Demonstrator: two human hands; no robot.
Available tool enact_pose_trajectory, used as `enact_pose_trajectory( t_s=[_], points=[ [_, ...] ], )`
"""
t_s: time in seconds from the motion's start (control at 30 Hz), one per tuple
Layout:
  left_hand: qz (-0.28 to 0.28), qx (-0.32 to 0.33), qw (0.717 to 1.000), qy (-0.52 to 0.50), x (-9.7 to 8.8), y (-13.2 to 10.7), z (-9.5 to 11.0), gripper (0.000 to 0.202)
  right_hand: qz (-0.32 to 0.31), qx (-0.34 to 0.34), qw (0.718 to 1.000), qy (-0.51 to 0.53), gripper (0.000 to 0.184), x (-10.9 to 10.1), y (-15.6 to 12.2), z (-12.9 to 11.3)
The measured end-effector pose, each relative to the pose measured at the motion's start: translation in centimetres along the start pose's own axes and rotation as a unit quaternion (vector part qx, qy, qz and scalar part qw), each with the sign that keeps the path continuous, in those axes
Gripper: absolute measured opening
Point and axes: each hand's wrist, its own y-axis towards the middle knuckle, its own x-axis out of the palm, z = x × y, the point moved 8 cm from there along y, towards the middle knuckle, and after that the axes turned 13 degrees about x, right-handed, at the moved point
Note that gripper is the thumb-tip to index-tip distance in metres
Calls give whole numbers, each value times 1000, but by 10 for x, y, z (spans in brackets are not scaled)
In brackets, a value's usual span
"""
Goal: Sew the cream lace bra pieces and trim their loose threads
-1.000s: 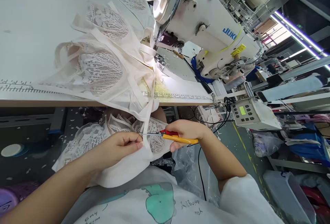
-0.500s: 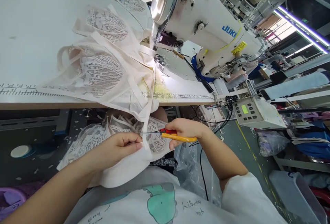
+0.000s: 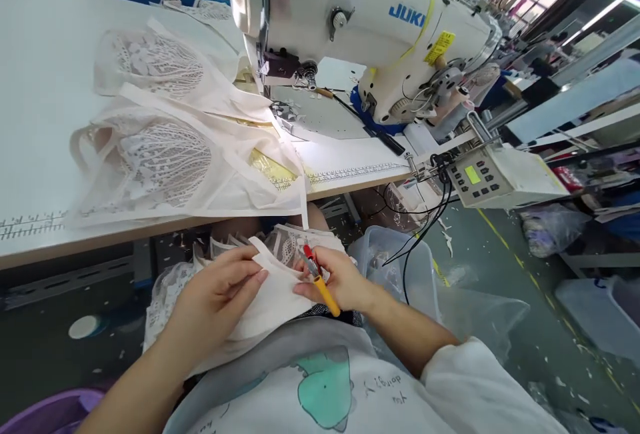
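My left hand (image 3: 215,297) pinches the edge of a white bra (image 3: 265,294) between thumb and fingertips, near a short free strap end. The bra lies over my lap on other lace pieces (image 3: 167,294). In my right hand (image 3: 337,281) is a pair of scissors (image 3: 327,295) with orange and red handle parts, just right of the bra. Above the right hand, a narrow strap end (image 3: 304,202) hangs over the table edge. It belongs to a white lace bra (image 3: 167,161) on the table.
A white sewing machine (image 3: 350,7) stands at the table's back right, with a control box (image 3: 483,177) beside it. Another lace bra (image 3: 157,64) lies farther back. Below right is a clear plastic bin (image 3: 410,241); a purple basket (image 3: 75,399) sits at lower left.
The strap that linked the lap bra to the table pieces is now parted into two ends. The scissors have swung from level to pointing up-left, and the hands have drawn apart from the strap.
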Motion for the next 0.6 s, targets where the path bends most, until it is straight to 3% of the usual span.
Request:
enact_pose_trajectory(
  t_s=[0.1, 0.27, 0.4, 0.6],
  points=[
    [44, 17, 998, 50, -4, -6, 2, 21, 35, 28, 999, 23, 45, 2, -7, 6],
    [93, -26, 992, 80, -9, -13, 1, 17, 52, 63, 996, 46, 44, 1, -10, 16],
    [95, -31, 992, 73, -8, -12, 1, 15, 72, 77, 993, 47, 42, 0, -11, 17],
    [120, -113, 986, 36, -8, -18, -13, 21, 49, 88, 993, 67, 44, 3, -11, 16]
  ],
)
